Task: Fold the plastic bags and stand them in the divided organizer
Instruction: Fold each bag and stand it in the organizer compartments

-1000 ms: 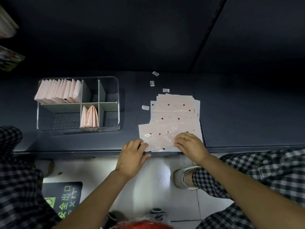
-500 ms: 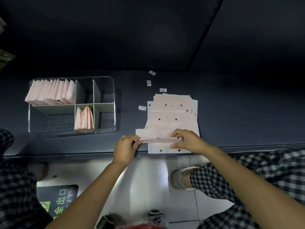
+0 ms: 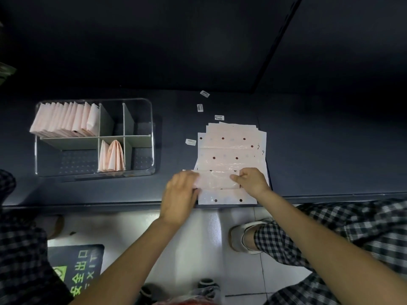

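**Both hands grip a half-folded bag on the stack**

The left hand [image 3: 179, 195] and right hand [image 3: 251, 181] sit a bag's width apart, each closed on one end of the same bag [image 3: 217, 179]. The left curls its fingers over the bag's left end; the right pinches the right end between thumb and curled fingers. Between them the bag is doubled into a flat translucent band that lies across the stack [image 3: 231, 148] of unfolded dotted bags.

The stack stretches away from the hands, with its near edge at the front edge of the counter [image 3: 330, 150], just below the wrists. Four small labels [image 3: 190, 142] lie scattered beyond and to the left of the stack.

Well to the left of the left hand stands the clear organizer [image 3: 152, 137]. Its far left compartment is packed with a row of folded bags [image 3: 63, 119] standing on edge. The near middle compartment holds a few more [image 3: 112, 157], leaning together.
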`<action>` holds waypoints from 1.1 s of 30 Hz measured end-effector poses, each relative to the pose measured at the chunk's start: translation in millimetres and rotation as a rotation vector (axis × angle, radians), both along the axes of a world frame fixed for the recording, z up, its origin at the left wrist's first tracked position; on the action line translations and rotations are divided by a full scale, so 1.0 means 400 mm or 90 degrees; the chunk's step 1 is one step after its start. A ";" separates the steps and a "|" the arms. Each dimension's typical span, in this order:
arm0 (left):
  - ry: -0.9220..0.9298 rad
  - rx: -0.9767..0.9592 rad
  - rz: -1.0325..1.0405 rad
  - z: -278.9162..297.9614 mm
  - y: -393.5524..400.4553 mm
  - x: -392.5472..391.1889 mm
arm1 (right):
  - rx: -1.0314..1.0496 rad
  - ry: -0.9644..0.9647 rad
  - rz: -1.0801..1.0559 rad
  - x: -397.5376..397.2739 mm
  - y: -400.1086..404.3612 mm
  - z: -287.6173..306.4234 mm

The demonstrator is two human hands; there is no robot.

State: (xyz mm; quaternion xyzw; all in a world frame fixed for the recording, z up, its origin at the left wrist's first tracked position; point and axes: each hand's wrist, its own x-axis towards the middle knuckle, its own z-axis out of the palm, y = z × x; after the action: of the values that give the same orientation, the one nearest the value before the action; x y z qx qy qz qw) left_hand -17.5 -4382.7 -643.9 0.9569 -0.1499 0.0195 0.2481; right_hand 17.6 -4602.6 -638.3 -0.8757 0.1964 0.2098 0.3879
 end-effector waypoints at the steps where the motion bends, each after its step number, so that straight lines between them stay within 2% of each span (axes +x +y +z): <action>1: 0.025 0.025 -0.079 -0.004 -0.017 -0.011 | -0.007 0.003 0.000 0.002 0.001 0.001; 3: 0.090 0.112 -0.190 -0.028 -0.042 -0.026 | -0.020 0.010 0.003 0.005 0.004 0.004; 6: 0.123 0.244 -0.231 -0.058 -0.056 -0.039 | -0.030 -0.001 -0.018 0.000 0.010 -0.001; 9: 0.132 0.275 -0.235 -0.065 -0.051 -0.039 | -0.047 -0.081 -0.070 -0.019 0.021 -0.005; 13: 0.145 0.285 -0.237 -0.075 -0.049 -0.039 | -0.067 -0.120 -0.012 -0.022 0.025 0.000; 19: 0.152 0.234 -0.237 -0.068 -0.041 -0.034 | 0.013 0.008 0.064 -0.011 0.010 0.012; 22: 0.123 0.198 -0.229 -0.053 -0.023 -0.037 | 0.100 0.079 0.062 -0.014 0.015 0.023; 24: 0.062 0.166 -0.213 -0.032 -0.006 -0.043 | 0.167 0.157 0.018 -0.021 0.031 0.035; 26: 0.005 0.130 -0.180 -0.021 0.007 -0.052 | 0.299 0.239 -0.090 -0.033 0.057 0.046; 29: -0.015 0.070 -0.111 -0.016 0.018 -0.063 | 0.462 0.340 -0.190 -0.069 0.102 0.055; 33: -0.012 0.003 -0.056 -0.021 0.032 -0.061 | 0.485 0.395 -0.051 -0.097 0.135 0.080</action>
State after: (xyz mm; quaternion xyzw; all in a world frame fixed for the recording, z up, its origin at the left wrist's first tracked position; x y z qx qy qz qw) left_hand -42.1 -4369.9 -652.4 0.9496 -0.1942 0.0172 0.2454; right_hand -21.1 -4548.4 -606.4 -0.5597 0.2458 0.5024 0.6115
